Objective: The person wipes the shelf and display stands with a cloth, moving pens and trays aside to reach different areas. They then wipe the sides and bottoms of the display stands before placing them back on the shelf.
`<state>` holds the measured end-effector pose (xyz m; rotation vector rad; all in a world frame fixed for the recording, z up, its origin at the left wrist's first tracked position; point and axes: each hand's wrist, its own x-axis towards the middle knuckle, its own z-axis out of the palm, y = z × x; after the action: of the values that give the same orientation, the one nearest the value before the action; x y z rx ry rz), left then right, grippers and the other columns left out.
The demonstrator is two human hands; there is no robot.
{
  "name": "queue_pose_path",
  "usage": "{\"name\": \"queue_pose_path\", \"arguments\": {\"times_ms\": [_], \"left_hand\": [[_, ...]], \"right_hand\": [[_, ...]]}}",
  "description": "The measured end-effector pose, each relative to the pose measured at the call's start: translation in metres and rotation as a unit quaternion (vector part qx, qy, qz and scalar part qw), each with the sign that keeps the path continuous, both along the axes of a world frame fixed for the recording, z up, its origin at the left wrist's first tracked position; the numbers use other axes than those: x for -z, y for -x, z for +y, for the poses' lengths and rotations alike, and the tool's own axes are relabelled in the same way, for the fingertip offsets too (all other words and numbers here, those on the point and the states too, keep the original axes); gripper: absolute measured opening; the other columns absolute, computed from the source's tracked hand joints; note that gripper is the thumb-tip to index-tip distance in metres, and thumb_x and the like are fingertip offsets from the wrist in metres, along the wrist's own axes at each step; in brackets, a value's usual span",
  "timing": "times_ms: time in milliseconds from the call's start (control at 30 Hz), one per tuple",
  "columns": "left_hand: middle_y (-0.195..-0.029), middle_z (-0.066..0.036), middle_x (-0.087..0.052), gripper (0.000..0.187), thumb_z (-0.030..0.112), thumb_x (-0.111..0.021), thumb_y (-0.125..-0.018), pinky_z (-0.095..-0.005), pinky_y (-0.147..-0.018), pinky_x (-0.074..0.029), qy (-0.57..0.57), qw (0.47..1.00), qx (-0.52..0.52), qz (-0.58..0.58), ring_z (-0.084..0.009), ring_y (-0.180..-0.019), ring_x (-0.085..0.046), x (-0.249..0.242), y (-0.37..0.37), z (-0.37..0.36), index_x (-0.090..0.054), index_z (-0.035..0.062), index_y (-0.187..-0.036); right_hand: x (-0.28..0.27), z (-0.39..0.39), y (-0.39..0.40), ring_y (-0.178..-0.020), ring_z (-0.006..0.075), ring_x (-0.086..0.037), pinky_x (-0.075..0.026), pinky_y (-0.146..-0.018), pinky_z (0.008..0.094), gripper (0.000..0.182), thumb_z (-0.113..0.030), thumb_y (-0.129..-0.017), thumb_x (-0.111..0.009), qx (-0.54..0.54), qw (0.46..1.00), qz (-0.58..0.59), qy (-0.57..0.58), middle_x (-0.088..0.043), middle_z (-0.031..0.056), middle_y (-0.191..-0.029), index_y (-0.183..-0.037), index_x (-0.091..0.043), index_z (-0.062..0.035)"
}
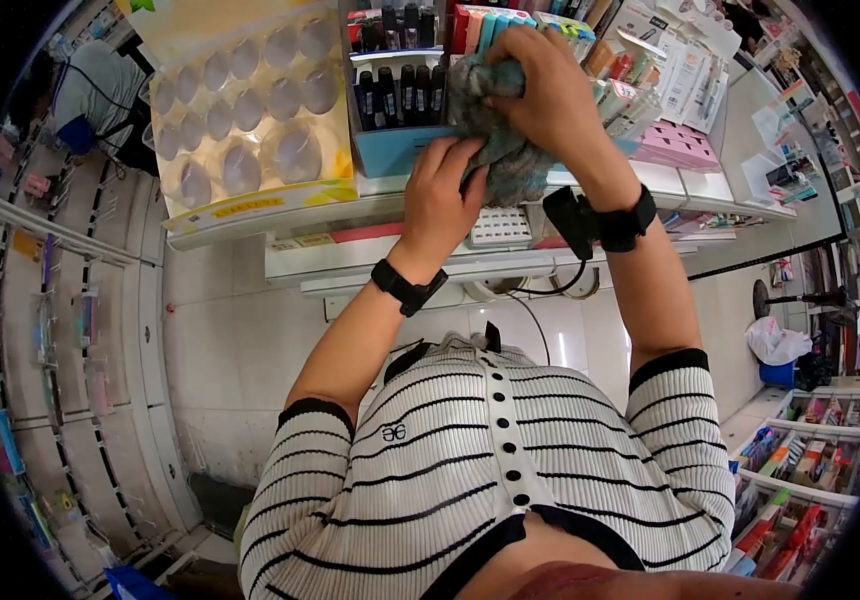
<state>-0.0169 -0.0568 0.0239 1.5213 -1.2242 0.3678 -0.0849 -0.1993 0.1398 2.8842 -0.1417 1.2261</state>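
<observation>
The blue display box (390, 150) in front of me holds dark, glossy tubes (420, 98) standing upright in a row, with more dark tubes in a compartment behind them. Left of it, the yellow display tray (250, 212) carries rounded, see-through pockets (217, 118) in rows, the largest along the near edge. On the other side, loosely stacked white packs (677, 75) lean beside a pink box (678, 147), and a white tray (500, 228) of small pieces sits lower, below the counter edge. My grey cloth (518, 178) is at the right end of the blue display box — fluffy, mottled with greenish tones, bunched into thick folds and drooping over the front. My right hand (552, 98) has its fingers and thumb closed on the upper bunch. My left hand (440, 192) lies against the cloth's lower left side, fingers bent near the box's front — whether it pinches any fabric, I cannot tell.
</observation>
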Motion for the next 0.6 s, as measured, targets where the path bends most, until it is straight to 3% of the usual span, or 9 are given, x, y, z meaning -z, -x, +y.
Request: {"name": "queue_pose_path", "arguments": {"times_ms": [233,467,600], "left_hand": [[-0.105,-0.015,-0.061,0.030,0.000,-0.072,-0.078,-0.0410,-0.082,-0.051,-0.003,1.000,0.011,-0.012,-0.0370,-0.095,-0.060,-0.001,0.006,0.006,-0.067,0.0034,-0.107],[-0.105,-0.014,-0.061,0.033,-0.002,-0.071,-0.079,-0.0391,-0.082,-0.051,0.006,1.000,0.030,0.001,-0.0348,-0.096,-0.061,0.000,0.019,0.007,-0.068,0.0048,-0.111],[-0.105,-0.014,-0.060,0.036,-0.002,-0.071,-0.079,-0.0379,-0.083,-0.050,0.041,0.998,0.031,0.039,-0.0335,-0.096,-0.061,-0.010,0.015,0.002,-0.067,0.0047,-0.115]], "right_hand": [[0.036,0.021,0.042,-0.102,0.0276,-0.057,-0.045,-0.086,0.0393,0.044,-0.002,-0.060,-0.070,-0.011,0.986,-0.121,0.115,-0.064,0.0011,-0.108,-0.102,-0.064,-0.0146],[0.026,0.020,0.059,-0.104,0.0296,-0.058,-0.044,-0.089,0.0390,0.050,0.001,-0.059,-0.075,0.021,0.992,-0.123,0.023,-0.066,0.0050,-0.110,-0.107,-0.065,-0.0118],[0.006,0.011,0.033,-0.106,0.0319,-0.058,-0.045,-0.092,0.0407,0.048,-0.002,-0.066,-0.080,0.023,0.990,-0.138,0.023,-0.066,0.0089,-0.113,-0.111,-0.064,-0.0089]]}}
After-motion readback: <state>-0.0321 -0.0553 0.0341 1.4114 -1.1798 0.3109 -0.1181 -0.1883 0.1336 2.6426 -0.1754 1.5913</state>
